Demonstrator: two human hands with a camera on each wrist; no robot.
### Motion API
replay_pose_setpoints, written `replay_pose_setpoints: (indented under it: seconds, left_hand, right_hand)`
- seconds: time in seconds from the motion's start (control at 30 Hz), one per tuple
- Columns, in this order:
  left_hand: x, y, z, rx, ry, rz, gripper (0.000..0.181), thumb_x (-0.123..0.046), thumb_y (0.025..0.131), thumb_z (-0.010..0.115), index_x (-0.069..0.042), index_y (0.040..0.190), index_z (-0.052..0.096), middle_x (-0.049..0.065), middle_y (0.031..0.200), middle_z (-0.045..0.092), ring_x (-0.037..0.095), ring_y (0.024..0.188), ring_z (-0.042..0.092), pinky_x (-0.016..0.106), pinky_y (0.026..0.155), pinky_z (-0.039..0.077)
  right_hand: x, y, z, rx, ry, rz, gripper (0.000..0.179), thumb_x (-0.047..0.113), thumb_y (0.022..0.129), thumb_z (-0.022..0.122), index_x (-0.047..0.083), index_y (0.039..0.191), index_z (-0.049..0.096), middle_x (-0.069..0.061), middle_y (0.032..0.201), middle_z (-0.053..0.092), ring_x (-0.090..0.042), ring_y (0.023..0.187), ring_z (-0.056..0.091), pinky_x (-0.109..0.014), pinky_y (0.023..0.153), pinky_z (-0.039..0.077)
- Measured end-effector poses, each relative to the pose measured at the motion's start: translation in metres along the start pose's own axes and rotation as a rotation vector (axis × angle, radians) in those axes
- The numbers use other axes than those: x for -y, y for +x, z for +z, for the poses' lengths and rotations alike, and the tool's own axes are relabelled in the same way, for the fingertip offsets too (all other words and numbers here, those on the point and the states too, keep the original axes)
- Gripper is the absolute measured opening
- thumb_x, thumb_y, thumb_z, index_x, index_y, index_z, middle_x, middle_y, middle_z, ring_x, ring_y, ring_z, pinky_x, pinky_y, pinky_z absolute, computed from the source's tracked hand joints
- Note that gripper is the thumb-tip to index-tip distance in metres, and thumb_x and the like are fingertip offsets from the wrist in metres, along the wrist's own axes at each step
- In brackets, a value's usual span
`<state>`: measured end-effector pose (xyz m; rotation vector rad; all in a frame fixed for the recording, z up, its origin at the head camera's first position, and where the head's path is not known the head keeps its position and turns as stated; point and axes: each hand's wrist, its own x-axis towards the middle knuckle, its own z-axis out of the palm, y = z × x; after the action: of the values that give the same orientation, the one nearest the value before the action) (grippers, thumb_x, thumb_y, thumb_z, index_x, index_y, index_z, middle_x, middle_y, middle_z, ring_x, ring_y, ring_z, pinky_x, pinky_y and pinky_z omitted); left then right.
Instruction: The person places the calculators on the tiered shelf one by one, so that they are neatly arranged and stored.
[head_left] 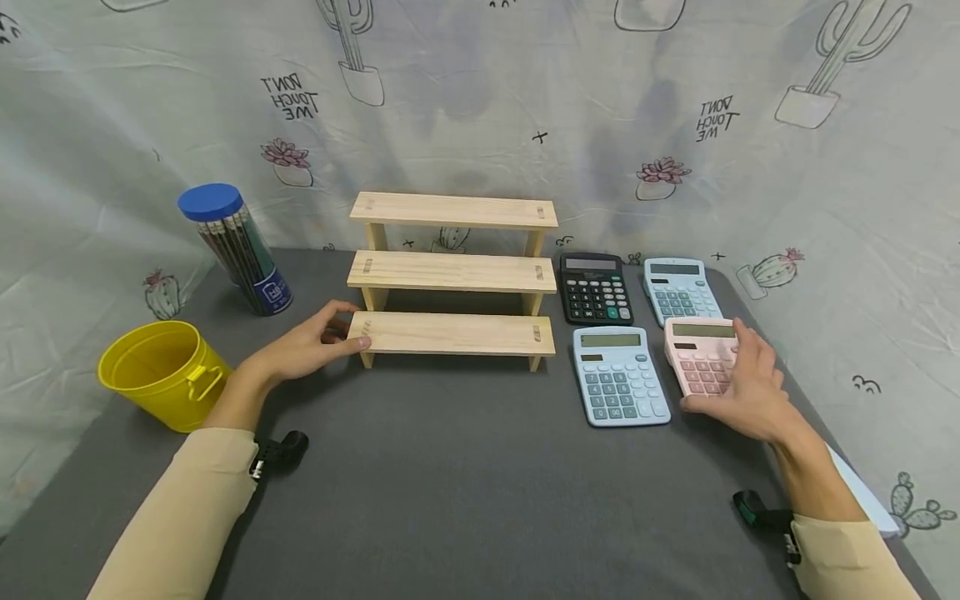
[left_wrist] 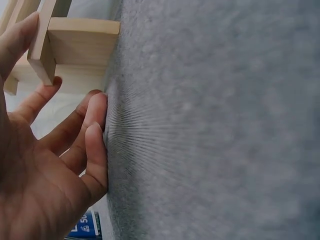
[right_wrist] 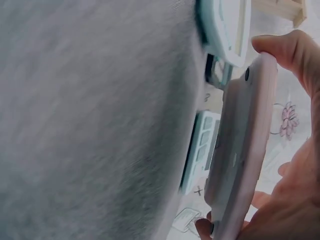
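At the left end of a three-step wooden display shelf (head_left: 452, 333), my left hand (head_left: 311, 340) pinches the lowest board. Its thumb lies on the board and the index fingertip (left_wrist: 50, 90) is at the board's far edge; the other fingers rest against the cloth. My right hand (head_left: 750, 392) grips a pink calculator (head_left: 701, 354) across its sides. In the right wrist view its underside is tipped up, above the table. To its left lies a light-blue calculator (head_left: 621, 377). Behind are a black calculator (head_left: 595, 289) and another light-blue calculator (head_left: 682, 287).
A yellow bucket (head_left: 167, 371) stands at the left. Behind it, a blue-lidded tub of pencils (head_left: 236, 250) leans in view. A pale flat object (head_left: 862, 492) lies at the right edge of the grey tabletop (head_left: 480, 483). Printed fabric (head_left: 480, 108) hangs behind.
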<state>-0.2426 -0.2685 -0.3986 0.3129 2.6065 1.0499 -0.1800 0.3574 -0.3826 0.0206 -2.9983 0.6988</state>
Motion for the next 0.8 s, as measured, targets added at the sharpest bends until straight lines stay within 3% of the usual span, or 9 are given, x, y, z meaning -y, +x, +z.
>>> replay_pose_setpoints:
  seconds: [0.23, 0.47, 0.67, 0.8]
  left_hand:
    - [0.003, 0.001, -0.001, 0.002, 0.009, -0.007, 0.074, -0.058, 0.099, 0.059, -0.02, 0.154, 0.029, 0.026, 0.148, 0.045, 0.047, 0.131, 0.05, 0.056, 0.095, 0.047]
    - [0.005, 0.001, -0.002, -0.009, -0.01, -0.006, 0.074, -0.057, 0.1, 0.059, -0.021, 0.156, 0.029, 0.026, 0.148, 0.046, 0.045, 0.13, 0.051, 0.056, 0.096, 0.047]
    - [0.004, 0.002, -0.002, -0.037, 0.014, -0.002, 0.074, -0.058, 0.098, 0.06, -0.02, 0.155, 0.032, 0.026, 0.145, 0.05, 0.044, 0.126, 0.054, 0.055, 0.095, 0.048]
    - [0.003, 0.002, -0.001, -0.056, 0.037, 0.003, 0.073, -0.058, 0.098, 0.062, -0.02, 0.153, 0.035, 0.025, 0.142, 0.053, 0.042, 0.123, 0.056, 0.051, 0.09, 0.05]
  right_hand:
    - [0.013, -0.001, -0.005, -0.041, 0.089, -0.035, 0.141, 0.029, 0.067, 0.092, 0.009, 0.164, -0.008, -0.039, 0.158, 0.005, -0.063, 0.126, 0.02, -0.077, 0.095, 0.02]
    - [0.035, 0.0, -0.01, -0.03, 0.159, -0.068, 0.135, 0.026, 0.07, 0.091, 0.019, 0.165, -0.005, -0.034, 0.159, 0.007, -0.057, 0.128, 0.021, -0.075, 0.091, 0.024]
    - [0.054, 0.002, -0.009, -0.04, 0.149, -0.126, 0.136, 0.025, 0.067, 0.091, 0.022, 0.166, -0.003, -0.032, 0.161, 0.007, -0.058, 0.13, 0.019, -0.074, 0.089, 0.025]
    - [0.064, 0.004, -0.008, -0.043, 0.125, -0.165, 0.136, 0.028, 0.066, 0.093, 0.024, 0.166, 0.001, -0.03, 0.162, 0.009, -0.057, 0.124, 0.023, -0.067, 0.084, 0.029]
